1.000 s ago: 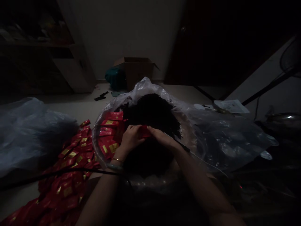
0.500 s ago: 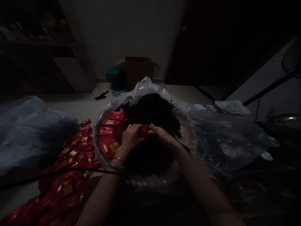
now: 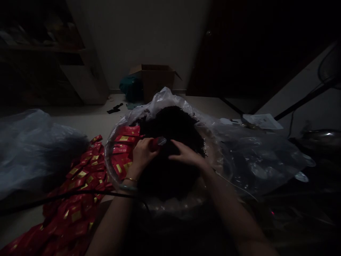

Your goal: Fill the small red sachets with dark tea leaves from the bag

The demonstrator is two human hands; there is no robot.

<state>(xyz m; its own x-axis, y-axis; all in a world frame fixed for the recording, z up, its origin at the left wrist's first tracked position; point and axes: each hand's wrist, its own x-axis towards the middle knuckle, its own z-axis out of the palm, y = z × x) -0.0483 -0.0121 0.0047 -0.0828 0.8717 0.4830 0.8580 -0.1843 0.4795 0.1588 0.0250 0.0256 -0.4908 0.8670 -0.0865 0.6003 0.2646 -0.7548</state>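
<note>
My left hand (image 3: 144,153) is closed around a small red packet (image 3: 155,143), whose silvery end (image 3: 162,140) points right. Just to the right, my right hand (image 3: 185,153) is apart from the packet, thumb and fingers spread, holding nothing. Both hands are above a heap of dark loose material (image 3: 173,121), which looks like dry tea leaves. The heap lies in a round container lined with clear plastic (image 3: 166,95). Several red packets with gold labels (image 3: 126,138) rest along the container's left inside edge.
A large pile of red packets (image 3: 80,199) spreads over the floor at left, beside a big clear plastic bag (image 3: 34,145). Another plastic sheet (image 3: 261,156) lies at right. A cardboard box (image 3: 158,80) stands by the wall. A dark cable (image 3: 87,192) crosses at lower left.
My right hand has let go of the red packet and moved slightly right, fingers now spread. My left hand has shifted a little left with the packet, whose silvery end now shows.
</note>
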